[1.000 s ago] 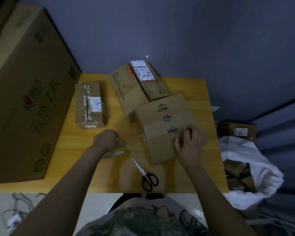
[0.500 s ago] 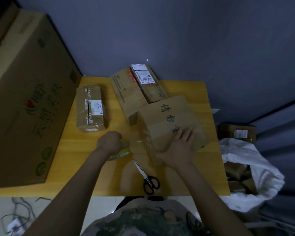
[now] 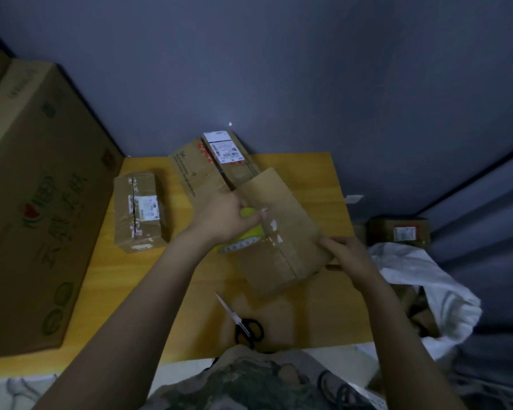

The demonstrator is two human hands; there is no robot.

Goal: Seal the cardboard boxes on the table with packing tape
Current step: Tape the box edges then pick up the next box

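While the left grip (image 3: 228,220) is clenched round the yellow tape roll (image 3: 251,236) and holds it against the side of the plain box (image 3: 282,232), the right grip (image 3: 347,255) pinches that box's right-hand edge. The box is tipped up at an angle mid-surface (image 3: 317,179), just in front of the two back boxes (image 3: 190,176) and well apart from the small box (image 3: 139,211) on the left. Can't tell if its near corner rests on the wood or hangs free.

Risks as I judge them:
- Box held at one edge only, so a sideways push from the roll could twist it out of the right grip's pinch, and the strip would then go down crooked or miss the seam
- Clear film btwn roll & cardboard is hard to see in this dim light; any slack could fold onto itself or wrinkle, giving a weak seal
- Both grips are busy and the scissors (image 3: 240,321) lie near the front edge by the left forearm. Reaching for them means letting go of the roll or the box, so the tape may snap back or the box drop flat
- An elbow sweep could knock the scissors off the surface

Safer imo: lay the box flat first, then pull the tape along the seam
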